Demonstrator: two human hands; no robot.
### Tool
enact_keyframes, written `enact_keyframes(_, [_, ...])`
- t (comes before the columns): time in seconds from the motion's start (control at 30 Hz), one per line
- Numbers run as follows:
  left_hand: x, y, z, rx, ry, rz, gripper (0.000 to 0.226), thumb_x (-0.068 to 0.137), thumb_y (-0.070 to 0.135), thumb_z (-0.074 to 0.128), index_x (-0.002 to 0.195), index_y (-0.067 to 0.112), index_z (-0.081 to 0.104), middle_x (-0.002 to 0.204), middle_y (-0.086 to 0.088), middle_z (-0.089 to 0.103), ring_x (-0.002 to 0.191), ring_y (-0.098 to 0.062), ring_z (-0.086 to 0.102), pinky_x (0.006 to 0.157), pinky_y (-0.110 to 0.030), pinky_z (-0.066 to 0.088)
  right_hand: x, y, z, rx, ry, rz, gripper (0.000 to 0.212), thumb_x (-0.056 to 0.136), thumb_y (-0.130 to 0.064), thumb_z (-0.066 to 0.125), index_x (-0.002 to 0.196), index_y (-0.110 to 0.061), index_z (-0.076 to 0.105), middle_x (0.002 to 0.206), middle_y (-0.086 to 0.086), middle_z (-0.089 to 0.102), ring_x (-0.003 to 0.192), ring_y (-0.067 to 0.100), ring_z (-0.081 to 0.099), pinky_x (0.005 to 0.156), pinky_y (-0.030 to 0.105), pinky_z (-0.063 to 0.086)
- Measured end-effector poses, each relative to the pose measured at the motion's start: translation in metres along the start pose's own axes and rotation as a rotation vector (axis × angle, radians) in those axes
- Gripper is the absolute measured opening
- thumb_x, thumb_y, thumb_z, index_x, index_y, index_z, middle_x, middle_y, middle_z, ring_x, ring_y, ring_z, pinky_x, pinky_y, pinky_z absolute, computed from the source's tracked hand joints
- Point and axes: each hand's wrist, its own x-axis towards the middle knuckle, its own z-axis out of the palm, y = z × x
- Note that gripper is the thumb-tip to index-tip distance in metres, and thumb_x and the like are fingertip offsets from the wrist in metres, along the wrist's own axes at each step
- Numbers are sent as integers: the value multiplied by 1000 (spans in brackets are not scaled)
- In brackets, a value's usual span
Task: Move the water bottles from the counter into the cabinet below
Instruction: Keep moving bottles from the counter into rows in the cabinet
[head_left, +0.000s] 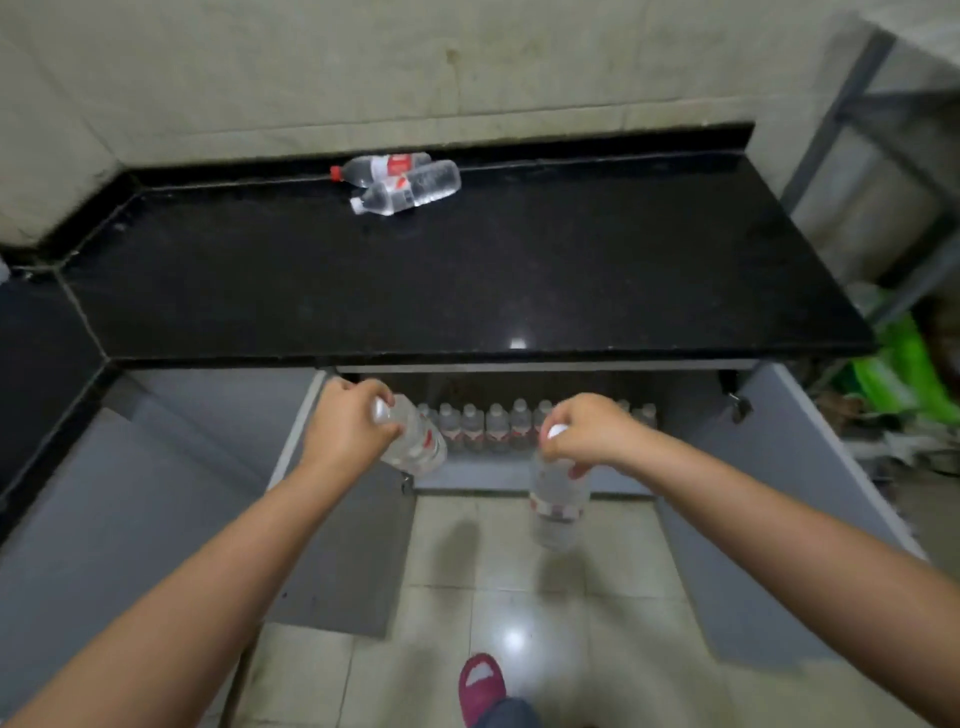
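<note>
My left hand (345, 423) grips a clear water bottle (418, 447) by its neck, tilted toward the cabinet. My right hand (589, 434) holds a second clear bottle (558, 506) by its white cap, hanging upright over the floor. Both hands are below the counter edge, in front of the open cabinet (519, 480). Inside it a row of several bottles (496, 426) stands upright. On the black counter (415, 291), near the back wall, two bottles lie on their sides: one with a red cap (382, 167) and one with a white cap (410, 189), touching each other.
Two grey cabinet doors stand open, the left door (343, 545) and the right door (769, 519). A red slipper (480, 686) is on the tiled floor below me. A metal rack (893, 156) and a green bag (904, 369) stand at the right.
</note>
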Motion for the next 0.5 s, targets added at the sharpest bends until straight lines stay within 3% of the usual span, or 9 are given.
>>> enact_keyframes(0.1, [-17, 23, 50, 66, -225, 50, 38, 79, 20, 73, 114, 11, 63, 123, -18, 51, 115, -32, 53, 96, -32, 43, -7, 50, 18, -49, -125, 211, 24, 81, -5, 62, 102, 4, 67, 87, 11, 56, 65, 21, 59, 51, 21, 51])
enact_keyframes(0.2, [-29, 49, 107, 74, -420, 122, 34, 82, 18, 69, 115, 11, 63, 127, -16, 49, 116, -30, 53, 97, -31, 44, -16, 92, 24, -79, -123, 307, 17, 77, -5, 65, 93, -1, 68, 87, 12, 58, 61, 20, 58, 53, 23, 50])
enact_keyframes(0.3, [-35, 71, 150, 92, -543, 180, 33, 84, 12, 62, 117, 12, 61, 127, -17, 49, 116, -31, 52, 98, -29, 43, -25, 122, 19, -136, -68, 307, 18, 76, -7, 69, 90, -14, 60, 107, 16, 60, 88, 24, 57, 66, 27, 44])
enact_keyframes(0.37, [-35, 85, 170, 104, -613, 213, 36, 84, 8, 57, 120, 11, 58, 121, -16, 48, 113, -32, 53, 95, -29, 45, -25, 138, 12, -156, 18, 311, 24, 80, -3, 62, 98, -17, 57, 120, 17, 51, 108, 26, 52, 81, 26, 44])
enact_keyframes(0.4, [-34, 92, 178, 104, -639, 235, 38, 83, 6, 57, 121, 11, 56, 115, -15, 46, 112, -32, 54, 94, -29, 45, -23, 144, 9, -155, 52, 313, 29, 82, -1, 57, 107, -15, 57, 118, 17, 47, 114, 28, 50, 88, 26, 44])
enact_keyframes(0.5, [-23, 111, 200, 90, -673, 262, 39, 83, 5, 57, 122, 10, 56, 112, -14, 43, 112, -33, 54, 95, -30, 46, -9, 162, -2, -165, 116, 298, 37, 85, -1, 55, 121, -11, 54, 124, 17, 42, 114, 34, 52, 96, 29, 44])
